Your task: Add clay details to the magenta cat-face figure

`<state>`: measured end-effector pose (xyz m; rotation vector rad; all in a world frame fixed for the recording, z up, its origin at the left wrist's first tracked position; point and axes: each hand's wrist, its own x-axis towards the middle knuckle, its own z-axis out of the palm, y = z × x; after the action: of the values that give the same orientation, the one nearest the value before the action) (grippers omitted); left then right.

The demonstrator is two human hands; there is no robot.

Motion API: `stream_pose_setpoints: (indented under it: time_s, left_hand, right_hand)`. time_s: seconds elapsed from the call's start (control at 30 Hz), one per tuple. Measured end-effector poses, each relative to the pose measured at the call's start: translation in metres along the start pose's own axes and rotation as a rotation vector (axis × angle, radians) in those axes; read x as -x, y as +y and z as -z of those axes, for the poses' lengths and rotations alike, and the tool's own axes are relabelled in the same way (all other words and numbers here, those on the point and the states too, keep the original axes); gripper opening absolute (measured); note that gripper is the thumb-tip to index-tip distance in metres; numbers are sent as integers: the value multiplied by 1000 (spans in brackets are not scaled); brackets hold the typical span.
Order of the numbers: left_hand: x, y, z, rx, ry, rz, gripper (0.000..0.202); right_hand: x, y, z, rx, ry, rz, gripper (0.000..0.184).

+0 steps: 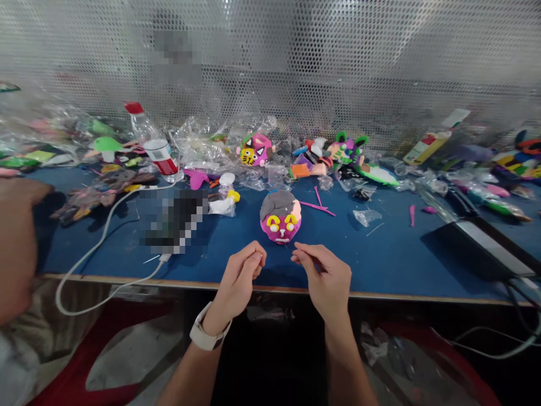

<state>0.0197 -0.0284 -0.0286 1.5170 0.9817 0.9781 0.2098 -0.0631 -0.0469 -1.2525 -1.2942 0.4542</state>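
A round clay face [280, 217] rests on the blue table in front of me, with a grey top, a magenta lower part, yellow-ringed white eyes and a white nose and mouth. My left hand [244, 270] is just below it on the left, thumb pressed to curled fingers. A tiny pale speck shows at the thumb tip, too small to name. Opposite, my right hand [325, 273] pinches thumb and forefinger together close to the face's lower right edge. Whatever it holds, if anything, is hidden. Neither hand clearly touches the clay face. Thin magenta clay strips [316, 207] lie just behind it.
Finished clay faces [256, 150], plastic wrappers and clay bits line the back by a perforated metal panel [270, 62]. A bottle [158, 149] and a cabled phone [175, 220] are left; a black device [486, 248] is right. Another person's arm [17, 248] enters left.
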Motion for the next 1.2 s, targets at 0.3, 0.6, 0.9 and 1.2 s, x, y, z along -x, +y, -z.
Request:
stream_pose_setpoints:
  time_s: [0.3, 0.6, 0.9, 1.2]
  left_hand:
    - [-1, -1, 2, 105, -21, -47, 51]
    - [-1, -3, 6, 163, -48, -17, 48]
    - [-1, -7, 10, 256, -59, 16, 22]
    - [-2, -8, 10, 230, -44, 4, 19]
  right_hand:
    - [1, 0, -1, 39, -44, -33, 14]
    - [2, 1, -3, 14, -87, 9, 12]
    - [1, 1, -5, 59, -74, 19, 16]
    - [2, 3, -4, 93, -119, 50, 20]
